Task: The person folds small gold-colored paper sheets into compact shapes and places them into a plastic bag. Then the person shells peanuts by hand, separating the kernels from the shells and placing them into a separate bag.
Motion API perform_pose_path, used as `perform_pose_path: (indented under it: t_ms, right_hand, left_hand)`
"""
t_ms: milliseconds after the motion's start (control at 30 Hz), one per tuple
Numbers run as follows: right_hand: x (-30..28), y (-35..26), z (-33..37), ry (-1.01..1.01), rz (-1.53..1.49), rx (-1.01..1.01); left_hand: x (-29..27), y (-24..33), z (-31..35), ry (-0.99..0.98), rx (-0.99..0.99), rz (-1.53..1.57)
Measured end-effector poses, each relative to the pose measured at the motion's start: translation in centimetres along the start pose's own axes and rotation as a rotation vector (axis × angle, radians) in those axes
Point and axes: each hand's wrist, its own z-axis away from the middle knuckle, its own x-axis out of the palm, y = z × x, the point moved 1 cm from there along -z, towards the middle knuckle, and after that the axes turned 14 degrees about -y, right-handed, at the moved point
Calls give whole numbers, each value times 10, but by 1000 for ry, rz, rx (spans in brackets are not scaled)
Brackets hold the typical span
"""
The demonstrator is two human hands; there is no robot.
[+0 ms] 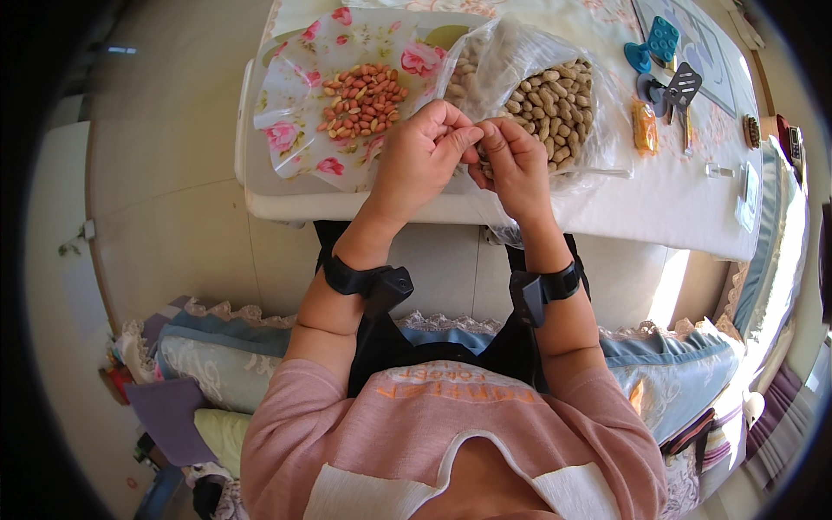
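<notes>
My left hand (422, 154) and my right hand (513, 166) meet above the front of the table, thumbs and fingertips pinched together. Whatever they pinch is too small and covered to make out. Just behind my right hand, a clear plastic bag (609, 121) lies open with unshelled peanuts (551, 108) in it. To the left of my hands, shelled reddish peanuts (362, 100) are heaped on a floral plastic sheet (295, 95) with pink roses.
The white-covered table (598, 208) holds a black slotted spatula (684, 85), a blue suction-cup item (663, 39), an orange packet (645, 128) and a small brush (751, 132) at the right. Behind my arms is a blue sofa with lace trim (225, 360).
</notes>
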Motion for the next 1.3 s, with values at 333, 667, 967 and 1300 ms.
perform_pose_path:
  t_ms: [333, 667, 967, 1300]
  right_hand:
    - [-37, -16, 0, 63, -334, -166]
    - [-60, 1, -4, 443, 1024, -48]
    - [-51, -2, -4, 230, 1001, 93]
    - [-28, -24, 3, -281, -251, 62]
  left_hand:
    - [-14, 14, 2, 100, -2, 729]
    - [-41, 10, 2, 284, 228, 705]
    - [-37, 19, 0, 401, 324, 204]
    - [28, -7, -4, 13, 71, 225]
